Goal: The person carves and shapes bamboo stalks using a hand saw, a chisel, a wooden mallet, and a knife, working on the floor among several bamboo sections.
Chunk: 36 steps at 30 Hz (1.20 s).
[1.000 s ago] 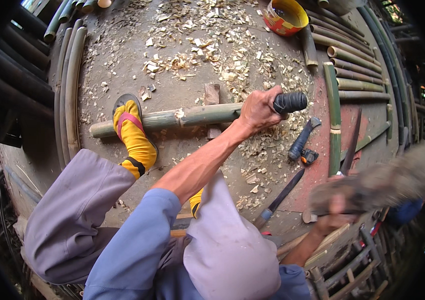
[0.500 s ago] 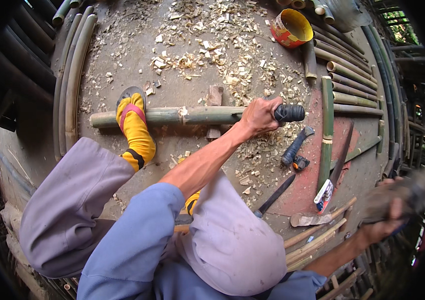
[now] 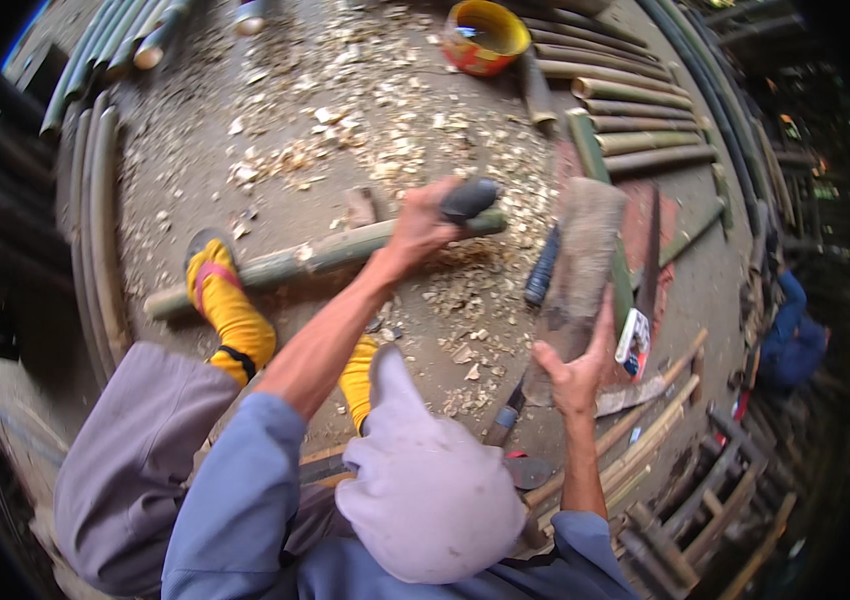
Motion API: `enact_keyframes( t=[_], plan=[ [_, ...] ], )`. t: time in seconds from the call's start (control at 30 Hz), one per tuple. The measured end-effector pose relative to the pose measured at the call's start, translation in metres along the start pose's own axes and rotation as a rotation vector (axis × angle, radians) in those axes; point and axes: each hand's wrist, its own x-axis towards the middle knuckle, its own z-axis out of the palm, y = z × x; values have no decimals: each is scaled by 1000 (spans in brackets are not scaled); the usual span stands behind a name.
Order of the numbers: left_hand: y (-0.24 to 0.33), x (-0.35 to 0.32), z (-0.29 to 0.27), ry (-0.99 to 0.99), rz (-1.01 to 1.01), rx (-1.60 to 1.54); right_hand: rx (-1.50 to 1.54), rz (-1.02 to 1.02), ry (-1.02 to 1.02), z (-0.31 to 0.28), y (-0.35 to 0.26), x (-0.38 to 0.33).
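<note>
My left hand is closed round a tool with a thick black handle; its working end is hidden. It rests at the right part of a green bamboo pole, which lies crosswise on the ground. My yellow-socked foot in a sandal presses on the pole's left part. In my right hand is a worn wooden block, gripped near its lower end and held raised over the tools at right. Behind the pole a small wood piece shows.
Bamboo chips litter the ground. A red and yellow bucket stands at the back, beside stacked bamboo lengths. A dark blade lies right of the block, and a knife below it. More poles lie at left.
My right hand has swung the wooden block from the far right inward toward the pole. The view has shifted, and the pole now slants up to the right. My left hand keeps its grip.
</note>
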Motion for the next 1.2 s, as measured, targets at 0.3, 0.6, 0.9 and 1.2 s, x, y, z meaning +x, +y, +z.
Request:
enact_keyframes(
  t=[0.3, 0.6, 0.9, 1.2],
  plan=[
    [-16, -29, -54, 289, -294, -593, -54, 550, -356, 68, 58, -113],
    [25, -25, -37, 481, -165, -644, -186, 343, -47, 136, 98, -157],
    [5, 6, 2, 374, -209, -444, -287, 326, -3, 141, 99, -155],
    [-1, 7, 9, 268, -284, -369, -291, 333, 6, 143, 103, -158]
  ],
)
